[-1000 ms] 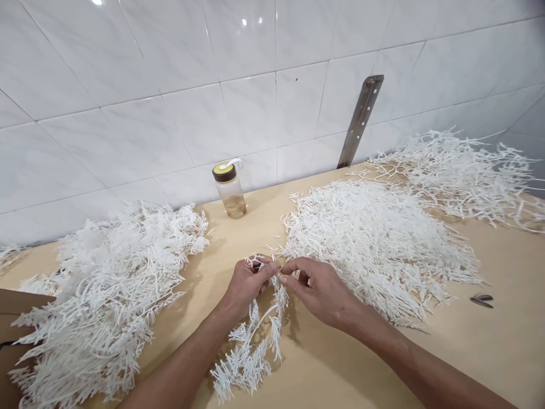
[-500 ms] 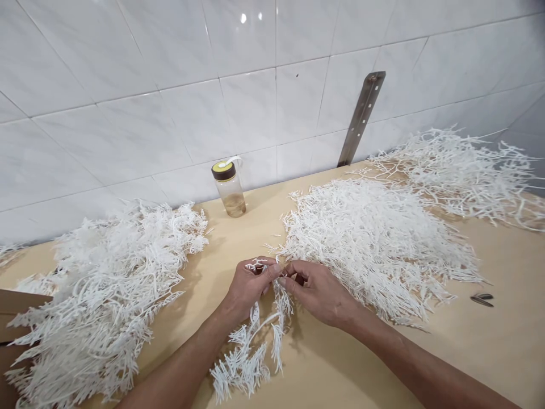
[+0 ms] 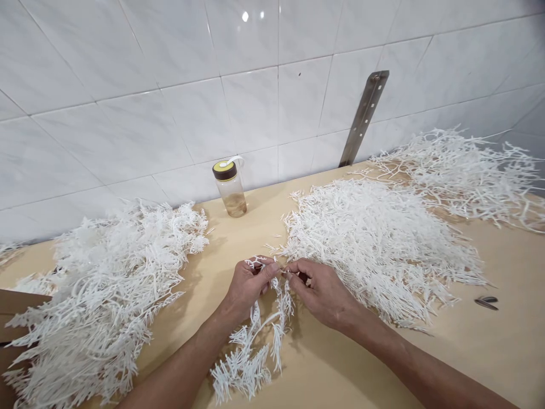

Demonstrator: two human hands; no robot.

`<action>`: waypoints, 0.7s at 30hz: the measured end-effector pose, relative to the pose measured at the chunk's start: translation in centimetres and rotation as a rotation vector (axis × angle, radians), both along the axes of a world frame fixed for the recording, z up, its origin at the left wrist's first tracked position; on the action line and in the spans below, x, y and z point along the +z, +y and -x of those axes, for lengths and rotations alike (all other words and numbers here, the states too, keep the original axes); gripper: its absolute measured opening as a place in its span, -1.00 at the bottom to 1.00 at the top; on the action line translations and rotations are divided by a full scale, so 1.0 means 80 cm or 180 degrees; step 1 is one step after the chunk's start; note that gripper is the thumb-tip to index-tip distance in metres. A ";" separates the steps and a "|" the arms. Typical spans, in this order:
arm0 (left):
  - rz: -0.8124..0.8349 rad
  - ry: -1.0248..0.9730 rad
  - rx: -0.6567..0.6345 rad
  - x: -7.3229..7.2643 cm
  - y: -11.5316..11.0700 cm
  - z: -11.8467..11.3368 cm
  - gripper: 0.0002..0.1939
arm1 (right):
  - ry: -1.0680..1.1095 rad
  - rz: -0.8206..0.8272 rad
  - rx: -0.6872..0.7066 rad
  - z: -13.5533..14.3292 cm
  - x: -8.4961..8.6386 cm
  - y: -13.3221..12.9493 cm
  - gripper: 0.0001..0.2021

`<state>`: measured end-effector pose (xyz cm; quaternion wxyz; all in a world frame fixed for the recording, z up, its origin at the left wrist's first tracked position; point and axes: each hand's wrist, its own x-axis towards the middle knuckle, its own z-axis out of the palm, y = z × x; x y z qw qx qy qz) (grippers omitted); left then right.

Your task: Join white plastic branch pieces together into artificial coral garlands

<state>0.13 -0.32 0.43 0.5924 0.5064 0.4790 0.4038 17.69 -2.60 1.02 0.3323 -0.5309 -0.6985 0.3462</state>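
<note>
My left hand [image 3: 251, 284] pinches a white, branching plastic sprig [image 3: 244, 366] near its upper end. Its feathery tips hang down between my forearms onto the table. Close beside it, my right hand [image 3: 317, 287] is closed, thumb against forefinger, at the top of the same sprig. A small white piece seems to be between those fingertips, though it is too small to make out well. Just beyond my right hand lies a big heap of loose white sprig pieces [image 3: 366, 238].
Bushy white sprigs [image 3: 114, 267] are piled on the left, by a brown cardboard edge [image 3: 21, 301]. A lidded bottle [image 3: 230, 190] stands near the tiled wall. Bare white stems [image 3: 464, 170] lie back right. A metal bracket [image 3: 364, 119] rises behind; a small dark tool [image 3: 486, 303] lies right.
My right fingertips have drawn slightly away from my left ones, to the right. The sprig stays in my left hand, and the view has shifted a little.
</note>
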 end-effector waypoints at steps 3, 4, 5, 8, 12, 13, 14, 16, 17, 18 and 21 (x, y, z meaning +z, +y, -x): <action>-0.0085 0.0027 0.0047 -0.003 0.000 -0.001 -0.63 | -0.0449 -0.0316 0.0070 0.002 0.001 -0.003 -0.84; -0.0093 0.0044 0.0064 -0.004 -0.001 -0.001 -0.63 | -0.0543 -0.0388 0.0099 0.002 0.002 -0.003 -0.85; -0.0101 0.0066 0.0077 -0.003 -0.001 -0.002 -0.63 | -0.0608 -0.0454 0.0110 0.002 0.002 -0.003 -0.86; -0.0313 0.0150 0.0194 0.003 -0.006 -0.007 -0.66 | -0.0623 -0.0336 0.0013 0.000 0.003 -0.001 -0.87; -0.1025 0.0436 0.0239 0.014 -0.015 -0.012 -0.74 | -0.0336 0.0154 -0.0149 -0.003 0.006 0.002 -0.85; -0.1165 0.0481 0.0213 0.016 -0.016 -0.013 -0.76 | -0.0326 0.0124 -0.0183 -0.002 0.007 0.002 -0.85; -0.1266 0.0491 0.0215 0.017 -0.017 -0.013 -0.77 | -0.0367 0.0035 -0.0220 -0.002 0.007 0.002 -0.85; -0.1334 0.0476 0.0255 0.018 -0.017 -0.012 -0.80 | -0.0548 -0.0210 -0.0269 -0.001 0.006 0.000 -0.86; -0.1314 0.0463 0.0282 0.018 -0.017 -0.011 -0.81 | -0.0631 -0.0294 -0.0254 -0.002 0.006 0.000 -0.86; -0.1275 0.0458 0.0298 0.019 -0.016 -0.010 -0.81 | -0.0667 -0.0317 -0.0206 -0.003 0.006 0.000 -0.86; -0.1263 0.0527 0.0235 0.021 -0.016 -0.009 -0.82 | -0.0486 -0.0003 -0.0014 -0.007 0.010 0.001 -0.84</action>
